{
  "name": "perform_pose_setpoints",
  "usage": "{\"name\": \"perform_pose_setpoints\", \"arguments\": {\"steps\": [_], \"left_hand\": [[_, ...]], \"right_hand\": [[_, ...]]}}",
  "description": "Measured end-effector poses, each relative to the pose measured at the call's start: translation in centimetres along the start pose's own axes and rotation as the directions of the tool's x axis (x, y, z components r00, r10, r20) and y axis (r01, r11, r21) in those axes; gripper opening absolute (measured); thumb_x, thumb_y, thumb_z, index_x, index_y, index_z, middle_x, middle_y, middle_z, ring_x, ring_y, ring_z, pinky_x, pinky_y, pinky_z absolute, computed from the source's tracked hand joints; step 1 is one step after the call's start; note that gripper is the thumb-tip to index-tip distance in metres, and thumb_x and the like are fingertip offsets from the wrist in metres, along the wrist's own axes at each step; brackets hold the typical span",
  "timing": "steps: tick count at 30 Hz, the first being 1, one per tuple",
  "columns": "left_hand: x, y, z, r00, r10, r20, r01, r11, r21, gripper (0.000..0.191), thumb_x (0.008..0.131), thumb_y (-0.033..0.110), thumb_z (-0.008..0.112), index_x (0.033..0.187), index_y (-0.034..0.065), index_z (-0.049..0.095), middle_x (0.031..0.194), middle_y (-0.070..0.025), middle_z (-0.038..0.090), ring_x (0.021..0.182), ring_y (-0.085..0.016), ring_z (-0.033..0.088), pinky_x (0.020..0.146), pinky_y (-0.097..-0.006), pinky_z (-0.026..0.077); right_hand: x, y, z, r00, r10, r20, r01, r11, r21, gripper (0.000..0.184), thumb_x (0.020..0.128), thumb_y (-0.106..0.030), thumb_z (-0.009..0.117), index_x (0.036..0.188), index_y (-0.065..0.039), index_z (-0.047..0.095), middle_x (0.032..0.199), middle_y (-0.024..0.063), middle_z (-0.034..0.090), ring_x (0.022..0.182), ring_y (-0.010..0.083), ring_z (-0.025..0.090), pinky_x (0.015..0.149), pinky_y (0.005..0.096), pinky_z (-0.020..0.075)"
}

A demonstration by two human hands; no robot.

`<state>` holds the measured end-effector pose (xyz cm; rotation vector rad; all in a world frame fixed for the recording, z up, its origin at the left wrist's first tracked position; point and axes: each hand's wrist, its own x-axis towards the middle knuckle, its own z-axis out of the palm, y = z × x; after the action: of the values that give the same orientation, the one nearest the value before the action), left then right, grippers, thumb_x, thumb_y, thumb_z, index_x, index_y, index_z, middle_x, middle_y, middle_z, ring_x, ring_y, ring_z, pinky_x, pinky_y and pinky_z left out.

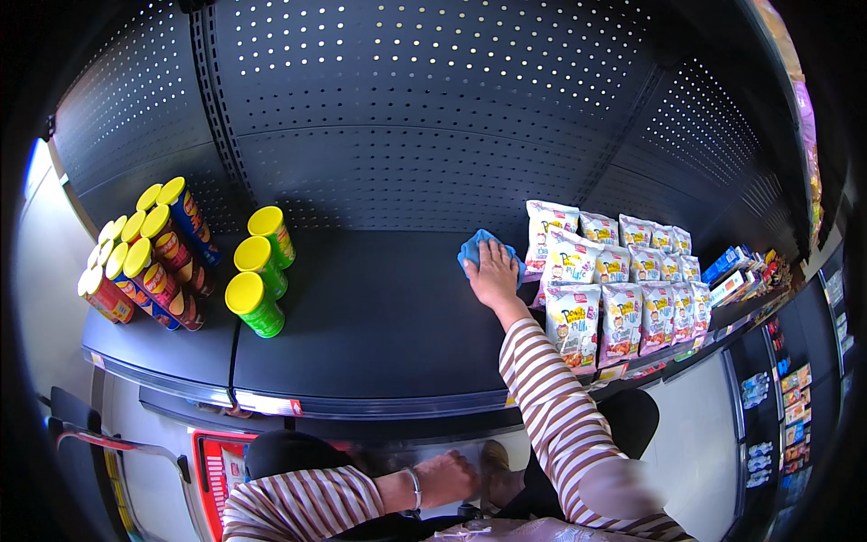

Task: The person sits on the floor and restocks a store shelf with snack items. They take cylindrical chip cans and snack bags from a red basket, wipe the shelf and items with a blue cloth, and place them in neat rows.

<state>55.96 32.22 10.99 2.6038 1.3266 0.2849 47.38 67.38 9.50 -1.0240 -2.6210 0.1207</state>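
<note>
My right hand [493, 272] presses down on a folded blue cloth [478, 238] at the back of the black metal shelf [379, 318]. The cloth bunches out around my fingers. Just right of it stand rows of white snack bags [573, 322], several deep. My left hand [447, 480] is held low in front of the shelf, near my lap, its fingers curled with nothing visible in them. A silver bracelet [415, 489] circles that wrist.
Green chip canisters [256, 305] with yellow lids form a short row on the left, beside a cluster of Lay's canisters [157, 278]. A perforated back panel [406, 156] rises behind. Below left is a red basket [208, 467]. Packaged boxes [735, 274] lie farther right.
</note>
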Motion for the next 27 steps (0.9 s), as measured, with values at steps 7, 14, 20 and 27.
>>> {"name": "perform_pose_setpoints", "arguments": {"steps": [7, 14, 20, 27], "left_hand": [[-0.1, 0.3, 0.9, 0.999, -0.027, -0.022, 0.027, 0.999, 0.028, 0.01, 0.085, 0.009, 0.071, 0.084, 0.0004, 0.066, 0.078, -0.0101, 0.07, 0.079, -0.024, 0.071, 0.072, -0.0327, 0.056], [-0.2, 0.5, 0.4, 0.999, -0.046, 0.015, 0.046, 0.999, -0.001, 0.011, 0.083, 0.008, 0.073, 0.092, 0.0036, 0.077, 0.09, -0.0102, 0.076, 0.087, -0.026, 0.074, 0.075, -0.0352, 0.057], [-0.5, 0.8, 0.2, 0.997, -0.008, -0.076, 0.01, 1.0, 0.03, 0.012, 0.086, 0.012, 0.074, 0.09, 0.0006, 0.071, 0.084, -0.0111, 0.074, 0.081, -0.024, 0.072, 0.07, -0.0313, 0.054], [-0.2, 1.1, -0.5, 0.987, 0.032, -0.157, -0.033, 0.999, -0.008, 0.037, 0.088, 0.01, 0.063, 0.124, 0.0001, 0.067, 0.079, -0.0127, 0.073, 0.074, -0.027, 0.073, 0.065, -0.0336, 0.055]], "right_hand": [[1.5, 0.7, 0.5, 1.0, 0.011, 0.003, -0.011, 1.0, -0.012, 0.069, 0.101, -0.053, 0.045, 0.152, -0.007, 0.042, 0.16, 0.0158, 0.036, 0.15, 0.0351, 0.03, 0.119, 0.0582, 0.0223], [2.1, 1.2, 1.0, 1.0, -0.015, -0.002, 0.015, 0.999, -0.038, 0.07, 0.101, -0.054, 0.044, 0.153, -0.007, 0.04, 0.161, 0.0155, 0.036, 0.15, 0.0355, 0.03, 0.12, 0.0578, 0.0222], [2.0, 0.7, 0.6, 0.999, 0.011, 0.031, -0.01, 1.0, -0.029, 0.071, 0.101, -0.054, 0.042, 0.154, -0.007, 0.039, 0.162, 0.0159, 0.034, 0.151, 0.0358, 0.028, 0.121, 0.0562, 0.0205], [1.6, -3.0, 1.5, 0.997, -0.07, 0.041, 0.072, 0.996, -0.046, 0.069, 0.102, -0.051, 0.044, 0.153, -0.005, 0.039, 0.162, 0.0185, 0.033, 0.15, 0.0385, 0.028, 0.12, 0.0571, 0.0207]]}}
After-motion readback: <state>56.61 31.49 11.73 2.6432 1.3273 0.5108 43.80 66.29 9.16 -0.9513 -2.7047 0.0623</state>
